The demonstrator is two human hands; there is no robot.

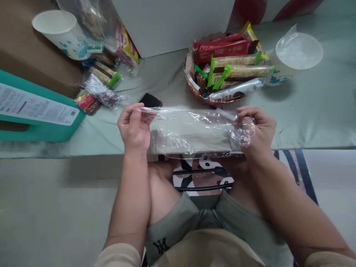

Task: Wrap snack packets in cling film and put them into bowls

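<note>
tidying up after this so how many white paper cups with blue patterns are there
2. One white paper cup with blue pattern is at upper left; the second cup is right of the round gold-rimmed snack bowl. Others may be hidden.

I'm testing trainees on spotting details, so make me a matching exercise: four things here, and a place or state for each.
1. clear plastic
2. bowl
3. teal container
4. dark flat object

A. at the picture's left edge
B. on the table, near the left hand
C. stretched between the left hand and right hand
D. holding wrapped snacks

Pairs: 1-C, 2-D, 3-A, 4-B
</note>
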